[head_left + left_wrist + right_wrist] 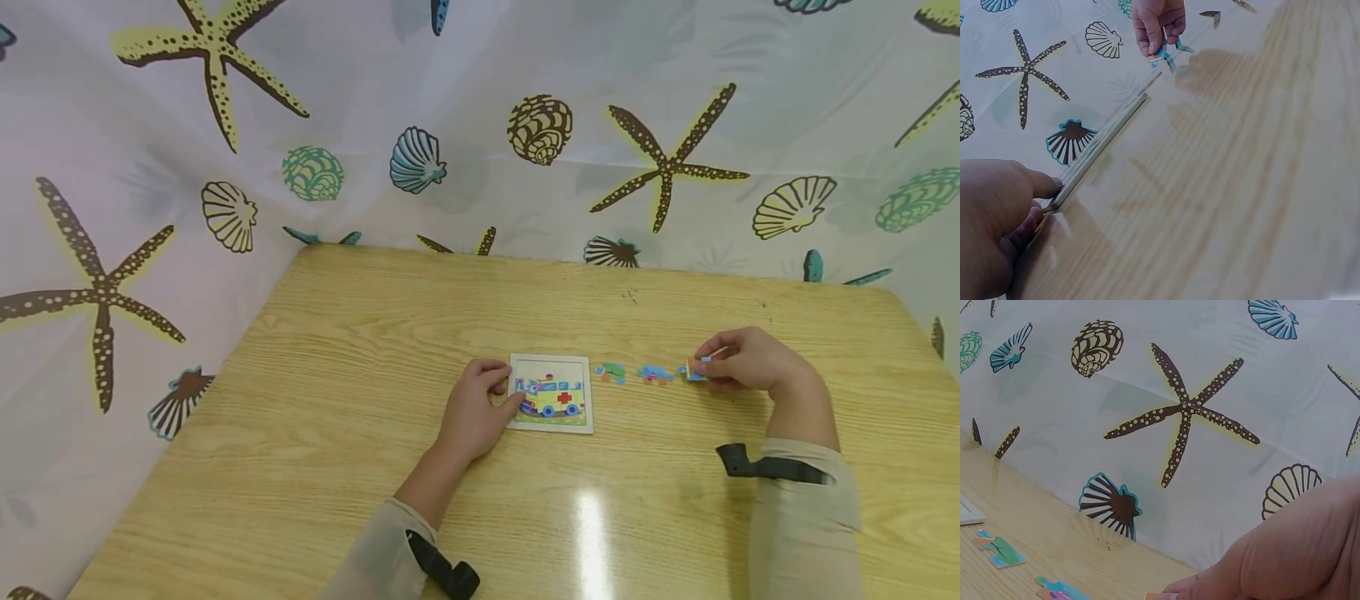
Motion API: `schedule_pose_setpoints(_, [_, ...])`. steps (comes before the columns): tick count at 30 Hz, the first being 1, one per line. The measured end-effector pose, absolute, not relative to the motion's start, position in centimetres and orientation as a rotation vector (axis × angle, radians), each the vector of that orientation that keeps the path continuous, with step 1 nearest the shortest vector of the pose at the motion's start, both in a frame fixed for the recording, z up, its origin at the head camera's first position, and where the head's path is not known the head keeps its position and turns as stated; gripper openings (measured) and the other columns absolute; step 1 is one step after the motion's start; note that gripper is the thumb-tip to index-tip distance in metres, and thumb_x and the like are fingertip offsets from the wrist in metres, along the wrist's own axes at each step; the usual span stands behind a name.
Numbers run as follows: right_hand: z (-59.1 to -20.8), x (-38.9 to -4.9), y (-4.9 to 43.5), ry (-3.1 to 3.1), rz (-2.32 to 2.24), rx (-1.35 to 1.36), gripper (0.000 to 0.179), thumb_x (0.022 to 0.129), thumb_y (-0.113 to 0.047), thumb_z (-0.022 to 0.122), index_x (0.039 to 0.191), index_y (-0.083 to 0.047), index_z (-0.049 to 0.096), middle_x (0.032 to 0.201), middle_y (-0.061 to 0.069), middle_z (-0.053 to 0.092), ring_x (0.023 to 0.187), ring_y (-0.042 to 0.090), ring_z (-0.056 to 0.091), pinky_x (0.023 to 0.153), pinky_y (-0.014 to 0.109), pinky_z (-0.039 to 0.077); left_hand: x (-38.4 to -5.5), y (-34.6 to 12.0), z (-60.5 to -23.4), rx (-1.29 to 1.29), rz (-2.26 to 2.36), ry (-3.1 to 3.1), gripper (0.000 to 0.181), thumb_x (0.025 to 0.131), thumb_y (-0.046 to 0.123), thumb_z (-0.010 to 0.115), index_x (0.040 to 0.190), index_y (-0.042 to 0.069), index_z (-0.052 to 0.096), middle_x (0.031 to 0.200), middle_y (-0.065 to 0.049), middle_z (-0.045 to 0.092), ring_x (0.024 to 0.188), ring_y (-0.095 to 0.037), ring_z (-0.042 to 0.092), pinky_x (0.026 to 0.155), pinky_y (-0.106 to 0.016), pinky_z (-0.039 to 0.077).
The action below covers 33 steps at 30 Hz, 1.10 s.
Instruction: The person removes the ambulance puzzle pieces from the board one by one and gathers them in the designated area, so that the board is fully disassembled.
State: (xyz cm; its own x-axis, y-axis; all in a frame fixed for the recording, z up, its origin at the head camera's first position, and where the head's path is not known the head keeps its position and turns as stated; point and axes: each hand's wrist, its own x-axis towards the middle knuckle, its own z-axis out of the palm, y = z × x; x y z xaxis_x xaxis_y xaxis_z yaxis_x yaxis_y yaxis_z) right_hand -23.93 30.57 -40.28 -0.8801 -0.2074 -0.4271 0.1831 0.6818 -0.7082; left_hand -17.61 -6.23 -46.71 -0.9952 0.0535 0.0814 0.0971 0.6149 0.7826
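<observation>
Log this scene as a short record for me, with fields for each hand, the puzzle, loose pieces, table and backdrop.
Left hand: grips the left edge of the puzzle board
Right hand: pinches a puzzle piece
Puzzle picture: yellow ambulance with a red cross; pale strip above it
Loose pieces: a greenish piece and a mostly blue piece, in a row between board and right hand
Table: light wood grain
Backdrop: white cloth printed with starfish and shells
</observation>
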Motion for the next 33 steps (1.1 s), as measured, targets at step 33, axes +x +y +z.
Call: schedule_pose_setpoints(33, [-38.8,-23.8,28.8,2.475,-0.986,0.027,0.039,0.099,-0.021,0.063,0.124,0.008,0.057,0.088,0.007,0.071,0.073,0.015,0.065,0.069,0.031,0.053,-17.3,-6.3,-46.4,-0.206,-1.319,-2.798,0.062,0.084,0.03,0.082,0.132,-0.005,0.062,0.136,-0.01,0.053,0.109,-0.021,0.06,0.095,-0.037,0.052])
